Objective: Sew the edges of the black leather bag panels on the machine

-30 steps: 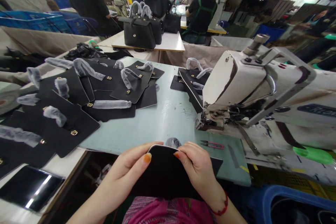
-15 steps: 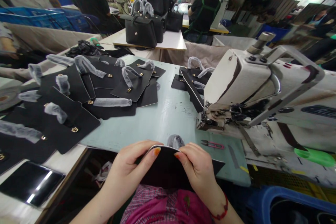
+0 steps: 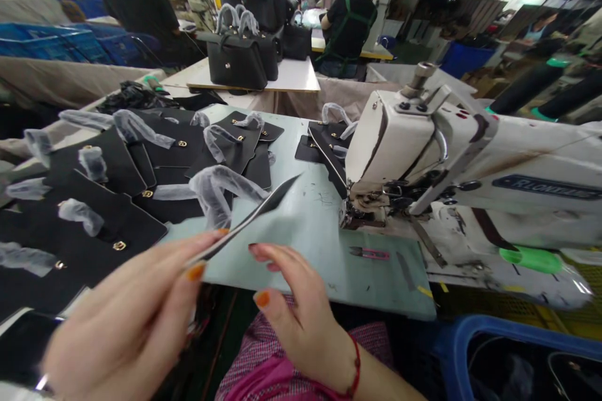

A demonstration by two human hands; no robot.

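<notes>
My left hand pinches the near edge of a black bag panel between thumb and fingers. That panel is tilted nearly edge-on above the table, and a plastic-wrapped handle stands out from its left face. To its right, my right hand is apart from the panel, with thumb and fingers spread and nothing in them. Several more black bag panels with wrapped handles and gold-coloured fittings lie overlapping on the left.
A white sewing machine stands on the right, with pink-handled thread snips in front of it on the light green tabletop. A blue basket sits low at right. Finished black bags and co-workers are beyond.
My left hand has moved left and up with the panel, turning it from lap level to edge-on over the table. The right hand has let go of it and opened.
</notes>
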